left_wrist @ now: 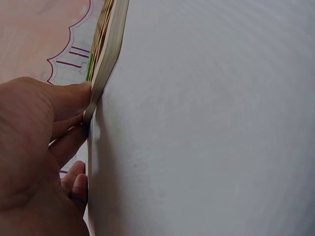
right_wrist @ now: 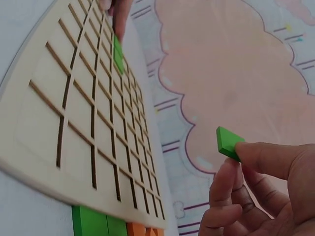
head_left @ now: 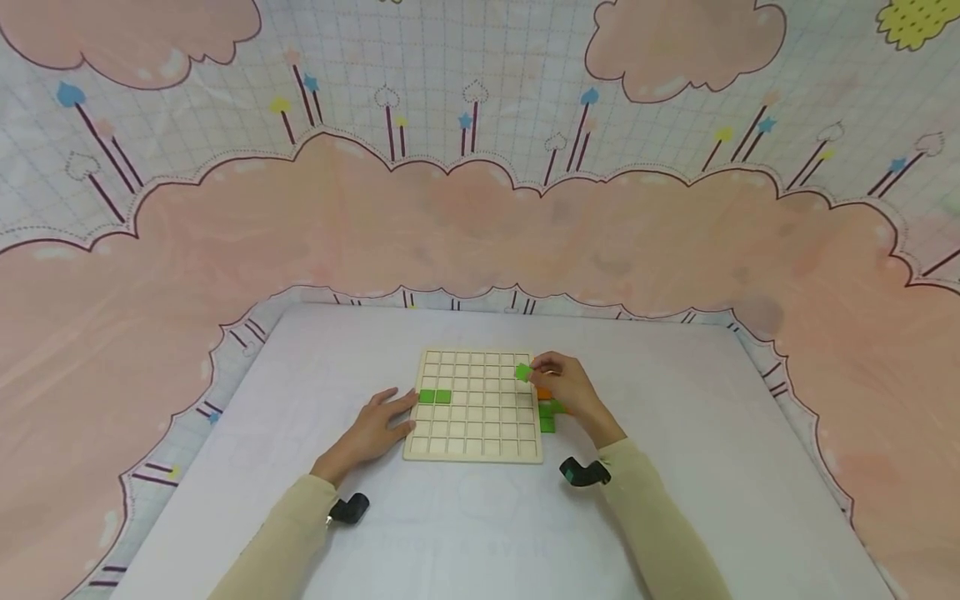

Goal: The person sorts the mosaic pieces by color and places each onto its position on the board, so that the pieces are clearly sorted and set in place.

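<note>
A square wooden grid board (head_left: 472, 457) lies flat on the white table. Two green square tiles (head_left: 435, 397) sit side by side in its cells at the left edge. My left hand (head_left: 372, 429) rests against the board's left side, thumb and fingertips touching its edge, as the left wrist view's board edge (left_wrist: 109, 54) also shows. Above the board's upper right part, my right hand (head_left: 566, 385) pinches another green square tile (right_wrist: 229, 142) between thumb and fingers. In the right wrist view this tile is raised clear of the grid.
Loose green tiles (head_left: 547, 424) lie along the board's right edge, with orange tiles (head_left: 544, 394) beside them, partly hidden by the right hand. A patterned pink and white cloth (head_left: 480, 225) hangs behind the table (head_left: 465, 533). A black camera is on each wrist.
</note>
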`<action>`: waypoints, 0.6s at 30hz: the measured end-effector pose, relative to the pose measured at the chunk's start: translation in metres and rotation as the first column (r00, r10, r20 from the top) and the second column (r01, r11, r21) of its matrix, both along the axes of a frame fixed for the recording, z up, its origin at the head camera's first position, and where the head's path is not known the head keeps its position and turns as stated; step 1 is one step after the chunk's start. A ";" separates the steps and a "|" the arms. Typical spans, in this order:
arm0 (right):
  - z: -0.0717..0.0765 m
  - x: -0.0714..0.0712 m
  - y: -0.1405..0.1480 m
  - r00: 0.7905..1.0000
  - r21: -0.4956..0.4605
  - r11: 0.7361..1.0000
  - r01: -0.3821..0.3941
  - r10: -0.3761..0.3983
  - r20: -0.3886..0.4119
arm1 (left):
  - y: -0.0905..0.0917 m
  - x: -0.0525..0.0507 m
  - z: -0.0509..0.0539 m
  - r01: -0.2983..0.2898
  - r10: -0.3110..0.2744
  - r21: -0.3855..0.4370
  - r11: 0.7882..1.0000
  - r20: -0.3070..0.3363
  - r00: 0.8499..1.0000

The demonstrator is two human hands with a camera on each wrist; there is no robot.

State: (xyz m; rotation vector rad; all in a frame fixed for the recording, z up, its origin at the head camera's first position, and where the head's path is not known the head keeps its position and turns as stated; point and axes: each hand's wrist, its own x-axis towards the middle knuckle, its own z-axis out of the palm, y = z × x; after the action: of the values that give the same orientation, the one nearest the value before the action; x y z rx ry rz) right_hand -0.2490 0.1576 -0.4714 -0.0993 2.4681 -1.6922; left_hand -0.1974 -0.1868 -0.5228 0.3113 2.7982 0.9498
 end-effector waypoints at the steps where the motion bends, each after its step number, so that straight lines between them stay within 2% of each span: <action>1: 0.000 0.000 -0.002 1.000 -0.012 1.000 -0.003 0.003 -0.001 | 0.000 0.000 0.000 -0.001 0.001 0.002 1.000 -0.001 1.000; 6: 0.000 0.000 -0.015 1.000 -0.047 0.999 -0.010 0.011 0.019 | 0.000 0.000 0.002 0.003 -0.003 0.000 1.000 0.003 1.000; 11: 0.000 0.000 -0.028 0.999 -0.050 0.998 -0.038 0.039 0.026 | -0.001 -0.001 0.003 0.006 -0.006 -0.002 1.000 -0.013 1.000; 18: -0.006 0.003 -0.044 0.997 -0.031 0.997 -0.068 0.069 0.031 | 0.000 0.000 0.004 0.000 0.000 0.006 1.000 0.000 1.000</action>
State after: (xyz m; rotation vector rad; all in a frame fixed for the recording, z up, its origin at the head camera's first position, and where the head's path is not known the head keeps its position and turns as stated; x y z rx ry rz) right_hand -0.2458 0.1139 -0.4777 -0.1573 2.3887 -1.6896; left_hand -0.1979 -0.1867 -0.5192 0.3116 2.7958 0.9581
